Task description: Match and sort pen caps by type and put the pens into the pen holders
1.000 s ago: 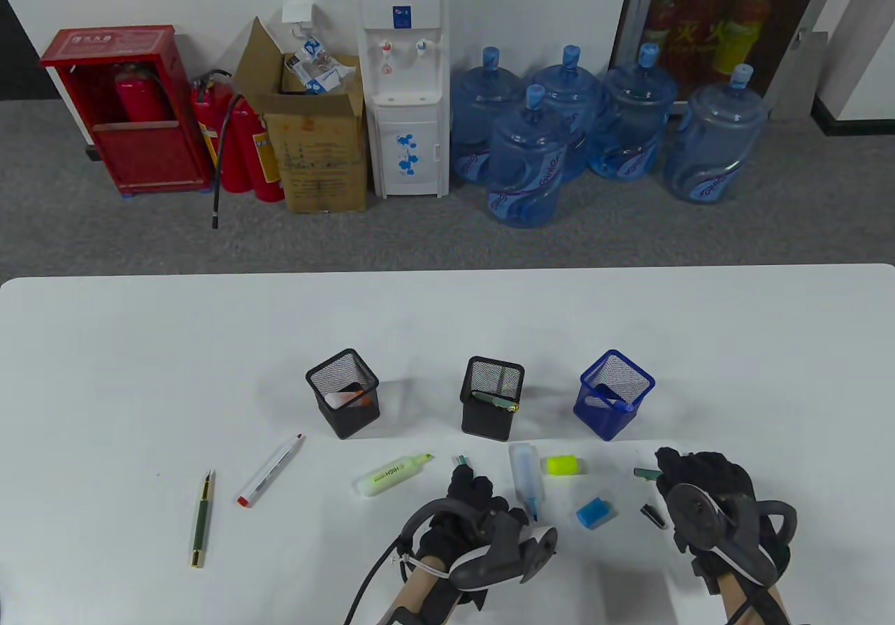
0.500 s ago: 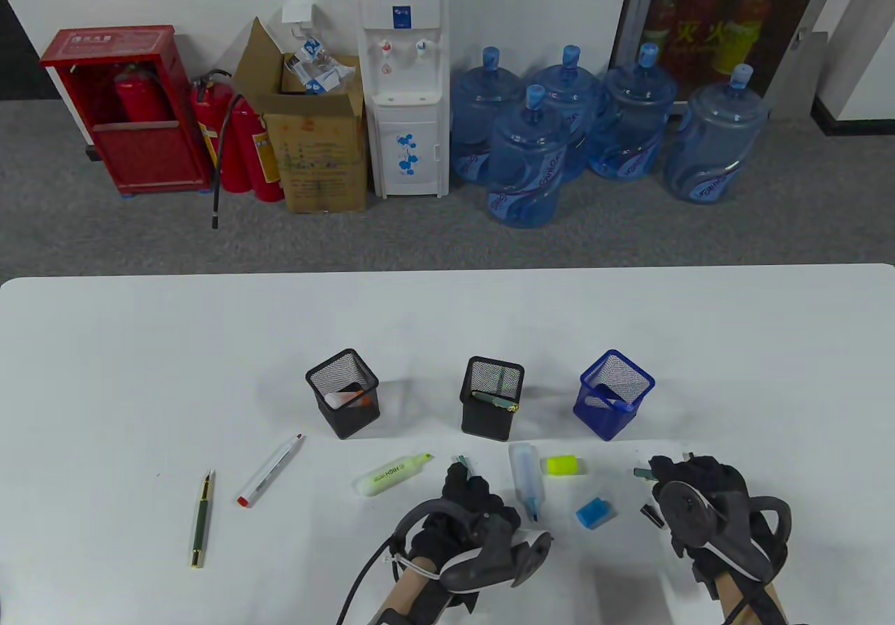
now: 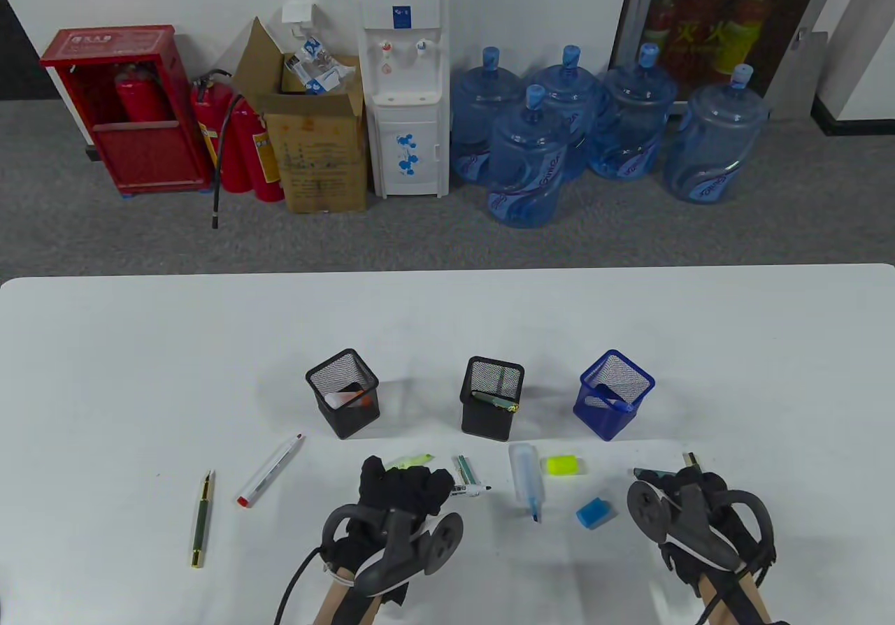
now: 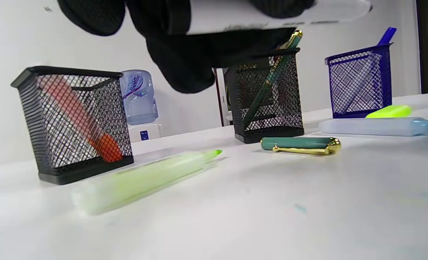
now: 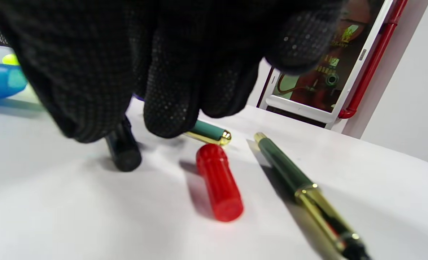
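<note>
Three mesh holders [image 3: 342, 403] each contain one pen. Left hand [image 3: 402, 489] grips white marker [image 3: 470, 491], uncapped. Right hand [image 3: 689, 496] fingers curled over black cap [image 5: 123, 150], grip unclear. Highlighter [image 4: 142, 178], loose caps remain near.

Wide open strip of surface [image 3: 447, 317] behind the three pen holders: black [image 3: 343, 402], black [image 3: 491, 406], blue [image 3: 614, 393]. Gaps between holders passable. Front strip cluttered: highlighter [image 3: 412, 459], blue marker [image 3: 527, 480], yellow cap [image 3: 564, 465], blue cap [image 3: 595, 511]. Left corners free.
</note>
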`<state>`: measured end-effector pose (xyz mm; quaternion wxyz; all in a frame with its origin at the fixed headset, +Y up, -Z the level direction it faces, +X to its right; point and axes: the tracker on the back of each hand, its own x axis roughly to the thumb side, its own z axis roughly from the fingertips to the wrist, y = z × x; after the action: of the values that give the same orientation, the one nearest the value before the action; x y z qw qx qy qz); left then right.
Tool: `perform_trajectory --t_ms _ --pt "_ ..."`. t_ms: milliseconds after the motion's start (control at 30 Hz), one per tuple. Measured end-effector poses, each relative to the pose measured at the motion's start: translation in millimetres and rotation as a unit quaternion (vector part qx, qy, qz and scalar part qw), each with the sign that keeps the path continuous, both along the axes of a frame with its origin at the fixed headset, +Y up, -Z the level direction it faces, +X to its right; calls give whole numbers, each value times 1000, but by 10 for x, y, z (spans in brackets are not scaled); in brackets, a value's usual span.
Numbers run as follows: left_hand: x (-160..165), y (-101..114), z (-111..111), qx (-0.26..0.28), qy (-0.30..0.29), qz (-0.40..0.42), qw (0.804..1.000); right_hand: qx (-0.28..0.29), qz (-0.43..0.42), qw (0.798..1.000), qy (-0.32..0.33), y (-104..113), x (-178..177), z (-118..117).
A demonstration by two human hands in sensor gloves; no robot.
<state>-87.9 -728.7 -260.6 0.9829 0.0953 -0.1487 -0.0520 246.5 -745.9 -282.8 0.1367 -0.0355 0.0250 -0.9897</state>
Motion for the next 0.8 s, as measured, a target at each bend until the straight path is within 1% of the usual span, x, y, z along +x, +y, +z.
perform_trajectory --t_ms 133,300,467,533,600,700,800 --pt "-24 4 3 1 1 11 1000 2 19 1000 2 -46 -47 -6" --pt "-20 -1 2 0 -1 15 1000 0 2 1000 -12 -52 -70 -19" --pt "-14 -2 6 0 -6 20 1000 5 22 1000 -6 -50 -104 -11" --pt "-4 -5 10 1 -11 25 1000 27 3 1000 -11 53 -92 9" --pt "5 -2 17 -1 -14 37 999 73 -49 996 -17 208 -99 50" --pt "6 1 26 -6 -19 65 998 72 -112 991 2 346 -200 74" --pt "3 7 37 6 -23 73 997 81 -109 989 61 436 -488 102"
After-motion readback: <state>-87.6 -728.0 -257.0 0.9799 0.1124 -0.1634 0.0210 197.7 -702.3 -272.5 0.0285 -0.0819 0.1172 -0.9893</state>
